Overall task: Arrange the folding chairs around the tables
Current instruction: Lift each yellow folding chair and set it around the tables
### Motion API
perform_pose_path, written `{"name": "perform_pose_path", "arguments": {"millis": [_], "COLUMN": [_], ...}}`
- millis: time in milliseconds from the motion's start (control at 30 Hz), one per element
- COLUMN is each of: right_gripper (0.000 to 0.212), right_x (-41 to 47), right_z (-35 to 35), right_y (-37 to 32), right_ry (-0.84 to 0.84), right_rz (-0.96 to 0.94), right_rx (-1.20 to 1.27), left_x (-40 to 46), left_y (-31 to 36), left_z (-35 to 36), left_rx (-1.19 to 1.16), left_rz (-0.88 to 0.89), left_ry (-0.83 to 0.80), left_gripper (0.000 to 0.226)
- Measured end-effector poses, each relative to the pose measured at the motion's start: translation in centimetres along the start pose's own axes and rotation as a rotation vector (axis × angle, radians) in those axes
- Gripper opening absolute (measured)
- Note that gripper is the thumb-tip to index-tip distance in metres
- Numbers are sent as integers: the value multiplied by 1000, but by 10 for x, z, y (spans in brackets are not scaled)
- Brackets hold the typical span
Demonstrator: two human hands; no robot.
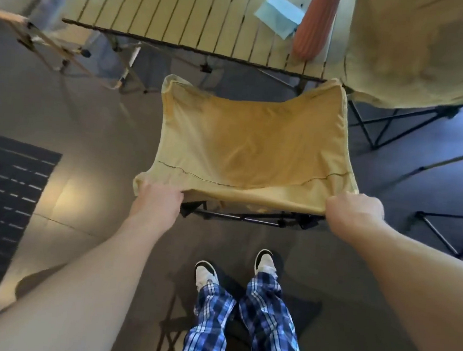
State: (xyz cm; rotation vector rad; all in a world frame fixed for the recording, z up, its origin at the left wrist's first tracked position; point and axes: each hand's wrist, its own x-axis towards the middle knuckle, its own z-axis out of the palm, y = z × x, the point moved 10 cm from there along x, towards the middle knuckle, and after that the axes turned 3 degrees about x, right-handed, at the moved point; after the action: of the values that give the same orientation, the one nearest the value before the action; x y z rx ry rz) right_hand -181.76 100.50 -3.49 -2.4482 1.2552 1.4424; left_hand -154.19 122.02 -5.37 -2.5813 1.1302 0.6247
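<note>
The person's left hand and right hand each curl around a near corner of a yellow folding chair, gripping the top edge of its fabric, so the chair hangs spread between the two hands and stretches away from them. Just beyond the chair's far edge stands a slatted table; the chair's far right corner reaches the table's near edge, though whether they touch cannot be told. On the table, beyond the right hand, lie a light blue cloth and a ribbed orange object, side by side. A second chair in pale fabric sits beyond and to the right of the right hand. Left of the left hand, a dark rug lies on the floor.
</note>
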Motion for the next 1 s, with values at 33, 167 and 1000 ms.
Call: {"name": "perform_pose_path", "arguments": {"millis": [33,167,1000], "right_gripper": [33,34,34], "right_x": [1,5,3], "right_z": [19,71,96], "right_y": [-3,-11,15], "right_ry": [-69,-236,-317], "right_rz": [1,-9,27], "right_rx": [-2,-27,-18], "left_x": [1,-9,-6], "left_y": [-3,-13,36], "left_z": [21,54,40], "left_rx": [16,192,229], "left_rz": [-51,-189,-77], "left_ry": [-100,-330,-278], "left_gripper": [24,36,34]}}
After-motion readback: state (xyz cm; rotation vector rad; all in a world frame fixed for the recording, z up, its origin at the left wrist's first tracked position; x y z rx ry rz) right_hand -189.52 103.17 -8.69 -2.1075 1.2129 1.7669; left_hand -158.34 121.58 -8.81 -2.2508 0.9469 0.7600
